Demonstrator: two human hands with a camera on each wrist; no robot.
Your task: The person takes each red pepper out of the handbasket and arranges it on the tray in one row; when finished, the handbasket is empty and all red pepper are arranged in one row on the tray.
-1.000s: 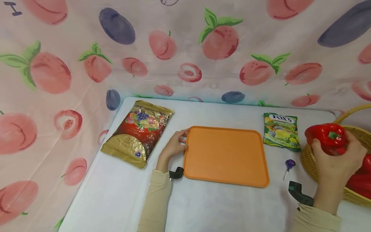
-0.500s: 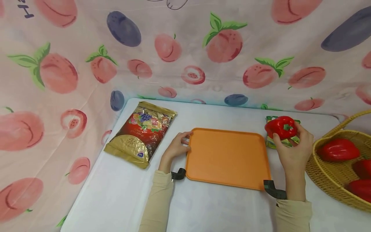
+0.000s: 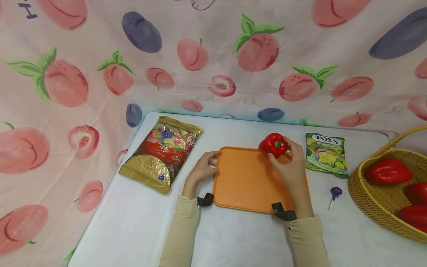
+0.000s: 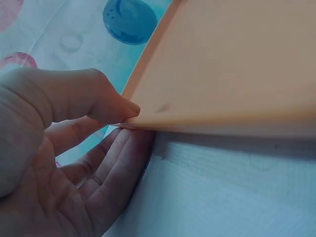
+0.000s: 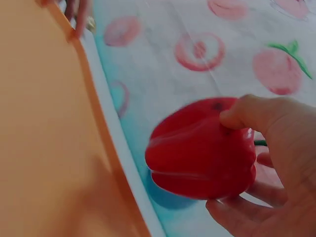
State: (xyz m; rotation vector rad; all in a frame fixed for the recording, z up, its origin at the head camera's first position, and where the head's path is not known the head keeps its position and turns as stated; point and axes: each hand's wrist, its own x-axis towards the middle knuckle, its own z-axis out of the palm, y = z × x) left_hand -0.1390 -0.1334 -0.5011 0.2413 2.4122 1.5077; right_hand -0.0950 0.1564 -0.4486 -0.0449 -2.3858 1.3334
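Note:
In the head view my right hand (image 3: 291, 163) holds a red bell pepper (image 3: 273, 145) over the far right part of an orange tray (image 3: 248, 181). The right wrist view shows the thumb on one side of the pepper (image 5: 200, 150) and the fingers on the other, its green stem toward the palm. My left hand (image 3: 201, 170) is at the tray's left edge. In the left wrist view that hand (image 4: 74, 143) pinches the tray rim (image 4: 148, 121), thumb on top and fingers beneath.
A wicker basket (image 3: 370, 207) with several red peppers stands at the right. Between it and the tray lie a green FOX'S candy bag (image 3: 327, 154) and a purple lollipop (image 3: 336, 193). A red and gold packet (image 3: 161, 154) lies left of the tray. A fruit-print cloth (image 3: 213, 55) hangs behind.
My right hand has carried the pepper leftward from the basket, past the green candy bag, to above the tray. The left hand has stayed at the tray's left edge.

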